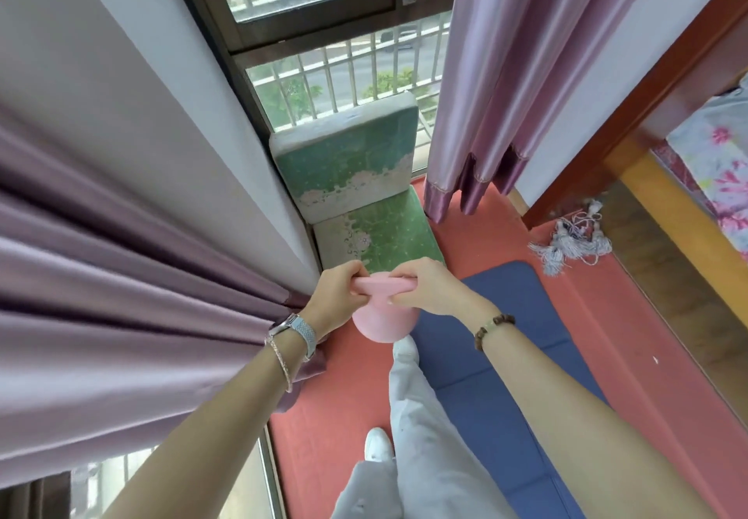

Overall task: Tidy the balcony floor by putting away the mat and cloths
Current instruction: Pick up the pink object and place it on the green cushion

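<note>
Hanging between left grip (338, 290) and right grip (429, 286), a pink cloth (384, 328) is pinched along its level top edge; the blue mat (518, 300) is spread nearer the right.

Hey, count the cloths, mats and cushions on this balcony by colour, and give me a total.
Pink: 1, the cloth, gripped by the left hand and right hand.
Blue: 1, the mat on the floor.
Green: 2, the upright cushion and the flat cushion.
Total: 4
</note>
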